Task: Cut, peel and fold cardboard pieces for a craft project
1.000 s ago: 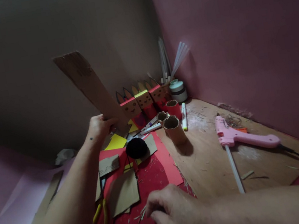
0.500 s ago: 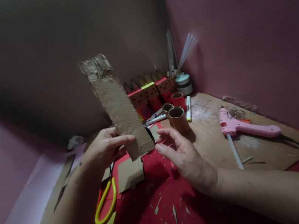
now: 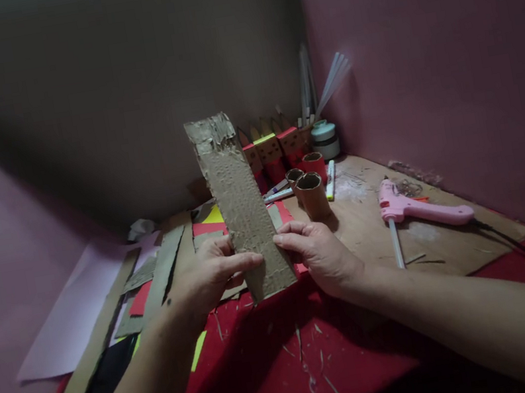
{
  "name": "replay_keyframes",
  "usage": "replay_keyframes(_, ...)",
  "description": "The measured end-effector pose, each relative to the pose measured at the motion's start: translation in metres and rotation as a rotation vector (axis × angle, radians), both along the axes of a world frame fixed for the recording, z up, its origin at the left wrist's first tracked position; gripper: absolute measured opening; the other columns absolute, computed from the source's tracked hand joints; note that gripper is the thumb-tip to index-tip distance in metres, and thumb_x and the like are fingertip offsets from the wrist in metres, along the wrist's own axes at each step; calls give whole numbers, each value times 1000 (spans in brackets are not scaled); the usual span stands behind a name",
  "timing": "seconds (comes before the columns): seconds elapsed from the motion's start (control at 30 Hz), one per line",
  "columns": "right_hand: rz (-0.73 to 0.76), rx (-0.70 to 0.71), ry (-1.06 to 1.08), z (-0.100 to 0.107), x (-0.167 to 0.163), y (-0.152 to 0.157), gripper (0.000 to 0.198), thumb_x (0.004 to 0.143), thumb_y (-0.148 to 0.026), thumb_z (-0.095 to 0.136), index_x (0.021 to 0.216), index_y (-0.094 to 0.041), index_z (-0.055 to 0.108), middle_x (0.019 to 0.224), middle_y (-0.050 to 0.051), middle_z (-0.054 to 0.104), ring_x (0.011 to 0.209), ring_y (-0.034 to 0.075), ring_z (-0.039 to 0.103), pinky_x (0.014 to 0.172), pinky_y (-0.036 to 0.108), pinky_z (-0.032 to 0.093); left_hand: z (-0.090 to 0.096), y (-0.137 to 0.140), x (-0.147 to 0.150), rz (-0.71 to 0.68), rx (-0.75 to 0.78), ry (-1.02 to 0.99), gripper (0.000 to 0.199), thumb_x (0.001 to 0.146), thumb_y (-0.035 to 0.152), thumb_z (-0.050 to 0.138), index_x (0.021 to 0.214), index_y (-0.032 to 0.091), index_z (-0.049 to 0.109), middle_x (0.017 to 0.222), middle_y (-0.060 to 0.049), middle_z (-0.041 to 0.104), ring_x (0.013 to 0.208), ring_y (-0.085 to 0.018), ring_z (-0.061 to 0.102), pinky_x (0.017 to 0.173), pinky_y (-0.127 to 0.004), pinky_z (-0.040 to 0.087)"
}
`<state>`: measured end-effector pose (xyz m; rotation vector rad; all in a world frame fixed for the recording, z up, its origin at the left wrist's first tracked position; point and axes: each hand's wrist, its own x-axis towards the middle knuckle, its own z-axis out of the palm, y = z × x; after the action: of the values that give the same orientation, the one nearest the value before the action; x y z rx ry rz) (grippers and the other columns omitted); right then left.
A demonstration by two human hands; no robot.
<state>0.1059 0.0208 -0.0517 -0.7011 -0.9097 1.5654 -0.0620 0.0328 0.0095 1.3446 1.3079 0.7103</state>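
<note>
A long strip of corrugated cardboard (image 3: 239,200) is held up, nearly upright and leaning left, its top end torn and frayed. My left hand (image 3: 219,267) is closed on its lower left edge, with the thumb flat across the front. My right hand (image 3: 319,251) pinches the lower right edge between thumb and fingers. Beyond the strip stand an open brown cardboard tube (image 3: 314,198) and a red tube (image 3: 315,164). Behind them, several box figures (image 3: 268,148) with drawn faces are partly hidden by the strip.
A pink hot glue gun (image 3: 423,210) lies at right, its black cord (image 3: 517,248) trailing off. Glue sticks (image 3: 332,84) stand at the back by a round lidded jar (image 3: 325,139). Cardboard offcuts (image 3: 167,262) and white paper (image 3: 80,307) lie at left. Scraps litter the red cloth (image 3: 281,368).
My right hand, open beside the strip before, now grips its right edge. The strip stands more upright and sits further right and lower in view. The yellow-handled scissors no longer show.
</note>
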Motion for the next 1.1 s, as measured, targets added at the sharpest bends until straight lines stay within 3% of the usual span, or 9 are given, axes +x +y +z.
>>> replay_keyframes(0.27, -4, 19, -31, -3, 0, 1, 13, 65, -27, 68, 67, -17, 60, 60, -4, 53, 57, 11, 47, 59, 27, 38, -14, -15, 6, 60, 19, -114, 17, 56, 26, 80, 69, 18, 72, 64, -2, 71, 53, -15, 61, 50, -24, 44)
replay_keyframes(0.47, -20, 18, 3, -3, -1, 1, 11, 66, -25, 67, 68, -17, 59, 63, -2, 56, 59, 12, 49, 64, 29, 41, -33, -22, 17, 170, 77, -366, 29, 64, 28, 78, 91, 21, 70, 81, -2, 75, 68, -18, 69, 61, -27, 53)
replay_keyframes(0.67, -22, -52, -17, -5, -3, 0, 15, 63, -26, 69, 70, -17, 59, 64, -2, 58, 61, 12, 51, 55, 25, 38, -32, -29, 30, 253, 32, -476, 31, 63, 21, 74, 93, 22, 67, 94, -4, 75, 83, -22, 72, 65, -29, 57)
replay_keyframes(0.97, -16, -38, -23, -7, -6, 2, 13, 61, -24, 66, 69, -18, 58, 60, -3, 54, 56, 11, 47, 55, 25, 38, -34, -29, 29, 262, 25, -492, 27, 61, 20, 71, 88, 22, 68, 85, -4, 75, 84, -24, 72, 70, -32, 59)
replay_keyframes(1.1, -14, -34, -5, -6, -5, 1, 14, 60, -24, 68, 66, -18, 57, 61, -3, 55, 57, 11, 48, 56, 26, 39, -34, -30, 32, 283, 27, -549, 36, 60, 17, 71, 95, 23, 67, 86, -3, 75, 85, -24, 71, 70, -31, 59)
